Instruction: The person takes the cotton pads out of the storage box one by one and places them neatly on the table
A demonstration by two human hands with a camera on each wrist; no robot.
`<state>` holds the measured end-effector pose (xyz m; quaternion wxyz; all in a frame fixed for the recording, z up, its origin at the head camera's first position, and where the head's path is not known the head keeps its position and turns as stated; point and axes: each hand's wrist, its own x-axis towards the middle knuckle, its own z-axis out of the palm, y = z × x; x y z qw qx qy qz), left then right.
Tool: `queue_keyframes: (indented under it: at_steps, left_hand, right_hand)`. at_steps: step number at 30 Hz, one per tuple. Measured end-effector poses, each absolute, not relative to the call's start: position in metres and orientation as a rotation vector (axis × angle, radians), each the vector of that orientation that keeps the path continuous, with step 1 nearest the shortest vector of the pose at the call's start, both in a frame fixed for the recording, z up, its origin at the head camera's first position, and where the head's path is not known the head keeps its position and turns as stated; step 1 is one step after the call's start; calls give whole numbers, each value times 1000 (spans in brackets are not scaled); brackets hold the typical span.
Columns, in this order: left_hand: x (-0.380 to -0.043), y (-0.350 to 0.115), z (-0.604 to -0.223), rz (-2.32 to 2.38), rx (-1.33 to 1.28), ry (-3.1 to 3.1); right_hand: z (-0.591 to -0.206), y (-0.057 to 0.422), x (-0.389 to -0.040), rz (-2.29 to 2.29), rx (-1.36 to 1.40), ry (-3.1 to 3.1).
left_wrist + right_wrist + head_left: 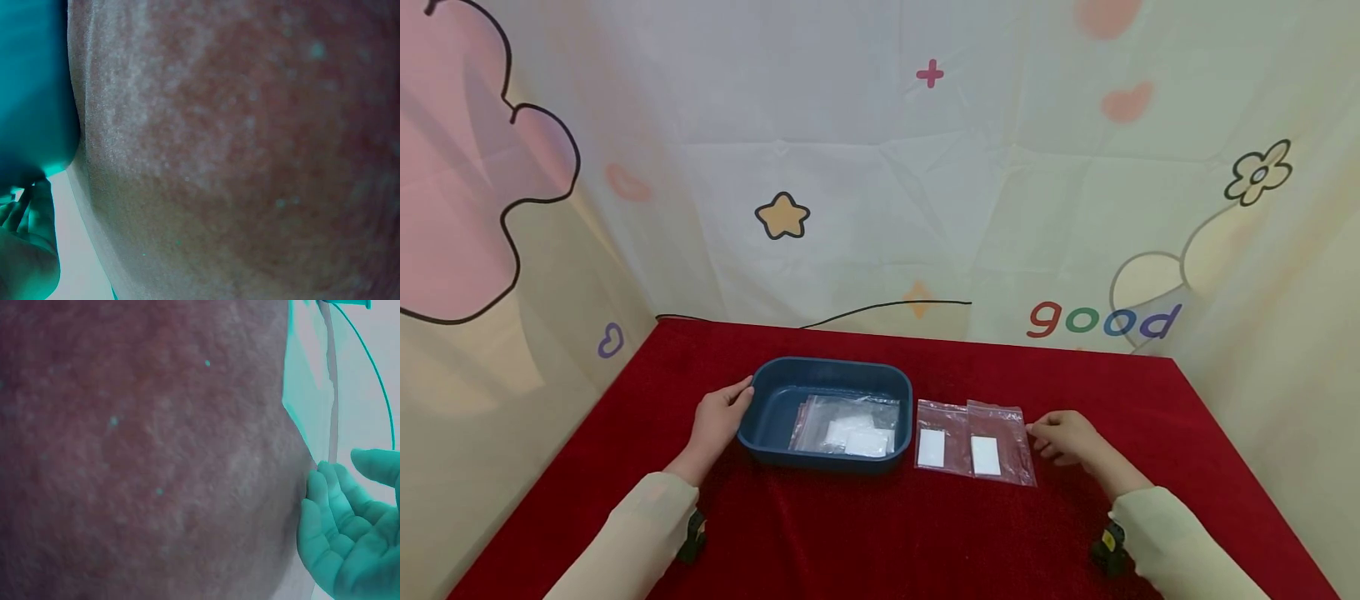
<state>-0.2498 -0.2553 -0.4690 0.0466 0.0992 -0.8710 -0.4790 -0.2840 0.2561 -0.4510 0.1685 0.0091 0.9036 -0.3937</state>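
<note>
A dark blue rectangular tub point(831, 462) stands left of the middle of the table. My left hand point(718, 417) holds its left side, thumb and fingertips at the rim. Inside the tub lie several clear zip bags point(812, 425) with white pieces in them. Just right of the tub, two more zip bags lie flat and side by side: a left bag point(956, 429) and a right bag point(1011, 429), each with a white rectangle inside. My right hand point(1070, 437) is at the right bag's right edge, fingers loosely bent. In the right wrist view its thumb stands apart from the fingers.
Red cloth point(925, 542) covers the table. A pale printed curtain point(865, 167) hangs behind it and along both sides. Small dark devices sit under both wrists, the left one point(692, 537) and the right one point(1108, 548).
</note>
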Motion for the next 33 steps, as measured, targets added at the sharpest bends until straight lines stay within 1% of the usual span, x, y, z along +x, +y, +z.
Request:
queue_keyframes:
  at_steps: [7,18,25,33]
  left_hand:
    - [-249,-254,-468,-1469,303,-2669]
    - [-248,-253,-467,-1477,306,-2671]
    - [-250,-255,-467,-1455,276,-2662]
    - [-249,-256,-470,-1448,284,-2669]
  right_hand:
    - [-443,258,-289,-1177,-44,2520]
    - [-428,245,-293,-1423,-80,2259]
    - [-417,233,-303,-1426,-112,2242]
    - [-396,214,-313,-1393,-190,2264]
